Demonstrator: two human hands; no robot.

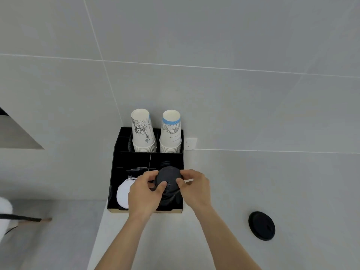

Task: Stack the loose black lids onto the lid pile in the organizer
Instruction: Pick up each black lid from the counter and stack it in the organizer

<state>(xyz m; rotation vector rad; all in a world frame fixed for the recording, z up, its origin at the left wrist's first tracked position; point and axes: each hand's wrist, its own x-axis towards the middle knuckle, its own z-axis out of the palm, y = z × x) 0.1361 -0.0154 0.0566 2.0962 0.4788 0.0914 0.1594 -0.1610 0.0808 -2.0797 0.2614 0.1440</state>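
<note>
A black organizer stands on the white counter against the wall. Both hands hold one black lid over its front right compartment. My left hand pinches the lid's left edge, and my right hand pinches its right edge. The black lid pile shows dimly just under the held lid, mostly hidden by it and my hands. One loose black lid lies flat on the counter to the right of the organizer.
White lids fill the front left compartment. Two stacks of paper cups stand upside down in the back compartments. A wall socket sits right of the organizer. The counter's left edge drops to a grey floor.
</note>
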